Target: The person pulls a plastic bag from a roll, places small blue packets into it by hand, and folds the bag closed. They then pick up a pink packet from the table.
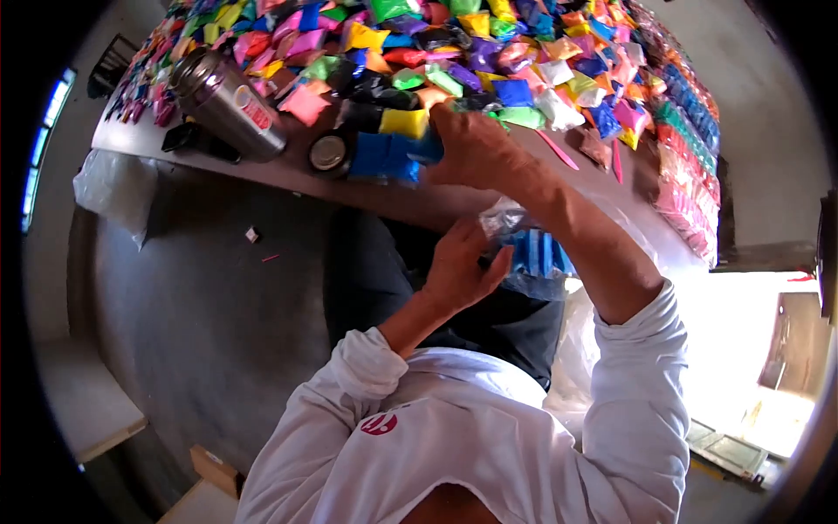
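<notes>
At the table's front edge, my right hand [471, 148] reaches over the row of blue packets [384, 157], its fingers curled against the row's right end. Below the edge, above my lap, my left hand [464, 266] holds the side of a clear plastic bag [502, 218]. Several blue packets [539, 253] stand side by side in that bag. A yellow packet [404, 122] lies just behind the blue row. Beside the row's left end is a round metal-topped container [328, 153].
A steel flask [229, 105] lies tilted at the left of the table [288, 179]. Colourful packets [515, 52] are heaped across the back. Stacked red and pink packs [685, 201] line the right side. A pink stick [557, 150] lies near my right forearm. A plastic bag [113, 188] hangs at the left.
</notes>
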`<move>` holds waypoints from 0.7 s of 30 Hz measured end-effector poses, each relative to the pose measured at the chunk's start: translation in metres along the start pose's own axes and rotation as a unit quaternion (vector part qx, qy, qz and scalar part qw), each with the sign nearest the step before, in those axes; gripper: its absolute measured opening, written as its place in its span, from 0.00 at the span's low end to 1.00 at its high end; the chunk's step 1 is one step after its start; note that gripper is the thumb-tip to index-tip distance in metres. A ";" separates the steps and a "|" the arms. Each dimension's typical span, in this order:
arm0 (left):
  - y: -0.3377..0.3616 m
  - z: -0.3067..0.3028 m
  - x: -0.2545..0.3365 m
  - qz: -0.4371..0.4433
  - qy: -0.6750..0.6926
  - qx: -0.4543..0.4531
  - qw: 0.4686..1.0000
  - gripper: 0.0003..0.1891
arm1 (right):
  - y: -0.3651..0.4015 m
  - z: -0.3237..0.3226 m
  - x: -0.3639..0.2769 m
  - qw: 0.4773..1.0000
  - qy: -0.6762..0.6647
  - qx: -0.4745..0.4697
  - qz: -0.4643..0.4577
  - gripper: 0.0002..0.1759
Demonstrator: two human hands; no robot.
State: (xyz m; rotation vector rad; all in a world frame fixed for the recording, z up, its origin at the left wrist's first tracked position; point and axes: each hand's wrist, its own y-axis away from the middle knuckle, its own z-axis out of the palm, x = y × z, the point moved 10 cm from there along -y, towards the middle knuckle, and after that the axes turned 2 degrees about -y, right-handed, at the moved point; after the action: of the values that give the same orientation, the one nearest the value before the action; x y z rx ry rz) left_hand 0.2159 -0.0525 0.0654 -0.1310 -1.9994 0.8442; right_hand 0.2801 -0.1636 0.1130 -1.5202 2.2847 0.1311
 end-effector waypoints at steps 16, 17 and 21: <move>-0.001 0.007 -0.005 -0.044 0.006 -0.039 0.998 0.13 | 0.282 -0.100 0.089 0.892 -0.266 0.160 0.328 0.25; -0.001 0.006 -0.002 -0.027 -0.008 -0.027 0.999 0.13 | 0.287 -0.094 0.100 0.888 -0.240 0.168 0.355 0.26; 0.002 0.005 0.002 -0.007 -0.052 -0.028 0.998 0.13 | 0.282 -0.084 0.109 0.899 -0.109 0.186 0.382 0.26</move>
State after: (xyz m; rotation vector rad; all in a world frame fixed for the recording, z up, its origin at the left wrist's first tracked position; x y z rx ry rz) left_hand 0.2104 -0.0534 0.0638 -0.1074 -2.1193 0.8022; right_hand -0.0340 -0.1678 0.1117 -0.3495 2.4044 0.0645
